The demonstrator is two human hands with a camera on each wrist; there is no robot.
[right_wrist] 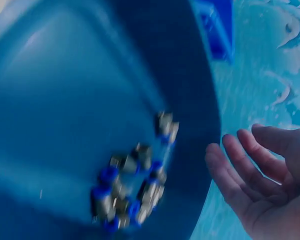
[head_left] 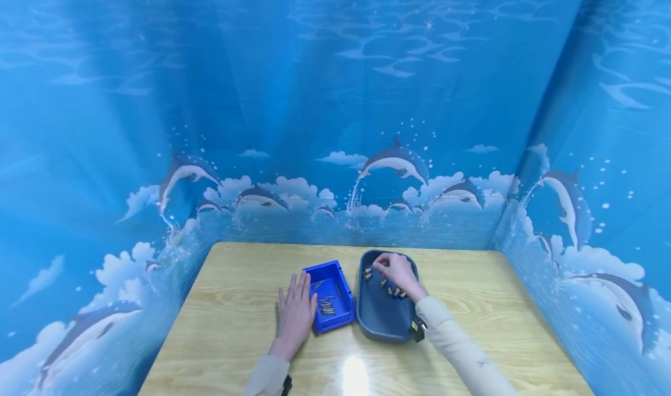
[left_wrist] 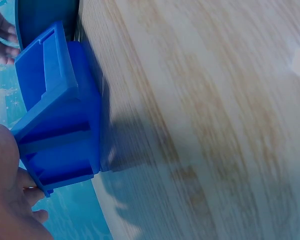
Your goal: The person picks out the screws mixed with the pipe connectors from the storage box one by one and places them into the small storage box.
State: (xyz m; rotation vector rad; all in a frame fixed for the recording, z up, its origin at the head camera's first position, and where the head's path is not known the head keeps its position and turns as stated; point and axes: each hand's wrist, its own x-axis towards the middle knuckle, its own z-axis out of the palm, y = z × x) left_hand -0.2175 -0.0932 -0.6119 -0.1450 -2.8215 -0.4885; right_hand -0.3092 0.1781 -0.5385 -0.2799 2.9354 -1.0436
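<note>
My left hand (head_left: pixel 297 313) rests along the left side of a blue plastic bin (head_left: pixel 335 324), fingers straight and touching its wall. Inside that bin lie several thin metal pieces (head_left: pixel 327 307), too small to name surely. Over the far part of a dark oval tray (head_left: pixel 378 321) hovers my right hand (head_left: pixel 399 273). In the right wrist view its fingers are relaxed and apart from the thumb, with nothing visible between them. Several brass fittings with blue collars (right_wrist: pixel 149 197) lie loosely grouped on the tray floor.
Both containers stand side by side on a light wooden table (head_left: pixel 236 291). A blue curtain (head_left: pixel 293 93) printed with dolphins surrounds the table at the back and sides. Bright glare (head_left: pixel 355 375) shows on the table near the front.
</note>
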